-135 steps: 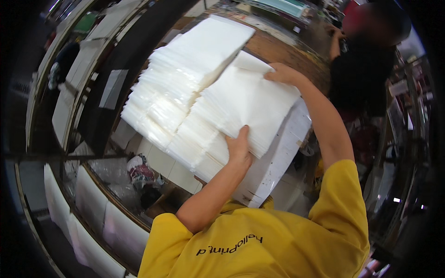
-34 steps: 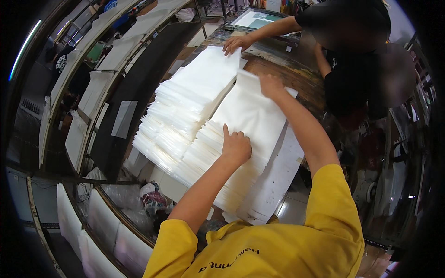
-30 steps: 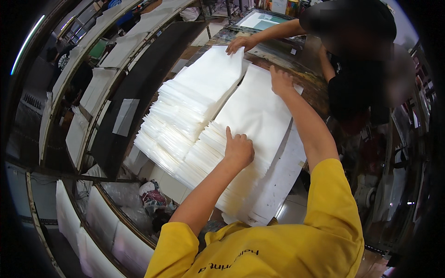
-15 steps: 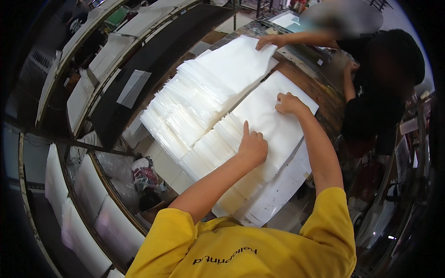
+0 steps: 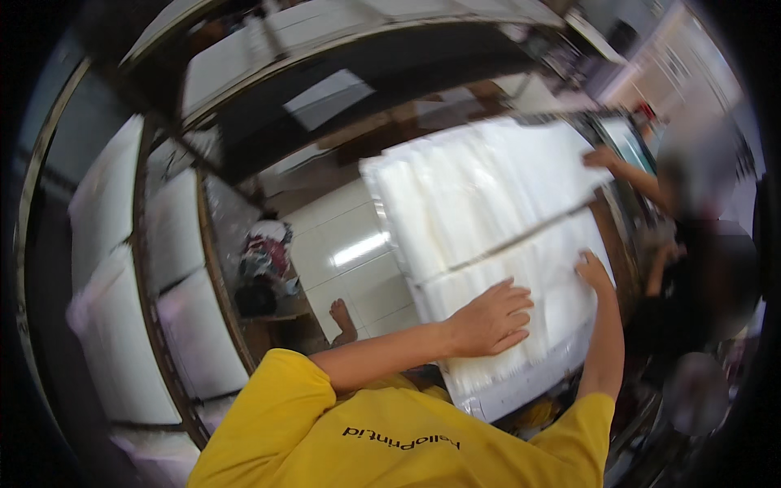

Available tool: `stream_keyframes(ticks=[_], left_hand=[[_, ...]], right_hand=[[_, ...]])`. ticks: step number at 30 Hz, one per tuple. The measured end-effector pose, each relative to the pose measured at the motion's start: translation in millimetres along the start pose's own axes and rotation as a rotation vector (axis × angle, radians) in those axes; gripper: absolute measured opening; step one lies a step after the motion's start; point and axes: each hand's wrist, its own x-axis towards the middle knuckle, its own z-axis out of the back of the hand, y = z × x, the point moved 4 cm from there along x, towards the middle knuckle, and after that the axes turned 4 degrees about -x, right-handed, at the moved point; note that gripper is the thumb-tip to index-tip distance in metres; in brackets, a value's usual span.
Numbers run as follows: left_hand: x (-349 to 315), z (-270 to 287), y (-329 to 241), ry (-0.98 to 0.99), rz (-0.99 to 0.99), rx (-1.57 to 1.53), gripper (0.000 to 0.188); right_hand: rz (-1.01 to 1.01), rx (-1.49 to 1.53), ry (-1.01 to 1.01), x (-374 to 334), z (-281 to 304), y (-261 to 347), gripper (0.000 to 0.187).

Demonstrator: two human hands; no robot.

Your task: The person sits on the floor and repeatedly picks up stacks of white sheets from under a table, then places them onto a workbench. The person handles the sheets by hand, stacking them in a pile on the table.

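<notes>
Two stacks of thin white sheets lie side by side on a worktable, a narrow gap between them. My left hand (image 5: 490,320) rests with fingers spread on the near stack (image 5: 545,281), close to its fanned, layered left part. At the right edge of that stack, my right hand (image 5: 595,270) has its fingers bent onto the top white sheet; motion blur softens the fingertips. Across the gap, a co-worker's hand (image 5: 600,157) touches the right edge of the far stack (image 5: 480,179).
Racks with white panels (image 5: 126,325) stand on the left, and a dark shelf (image 5: 268,130) runs along the back. A bare foot (image 5: 342,315) shows on the tiled floor (image 5: 325,236) near a bundle of cloth (image 5: 267,248). A co-worker in dark clothes (image 5: 700,276) is at the right.
The view has turned, so the stacks appear farther right. My left hand has gone from a pointing finger to spread fingers on the sheets. My right hand is now nearer the stack's right edge.
</notes>
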Motion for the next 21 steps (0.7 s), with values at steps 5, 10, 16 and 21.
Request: stream_keyframes(ticks=[5,10,16,21], left_hand=[[-93,149,56,-0.319,0.166,-0.075,0.015],[-230,266,167,-0.635,0.927,-0.059,0.023],[-384,280,295,-0.702,1.438,0.024,0.036],[-450,253,337,-0.58,1.722,-0.07,0.036]], right_hand=[[0.067,0.379,-0.533,-4,56,-10,0.037],[0.267,1.056,-0.497,-73,112,314,0.026],[0.725,0.975,0.337,-67,15,604,0.027],[0.337,1.254,0.68,37,-180,734,0.028]])
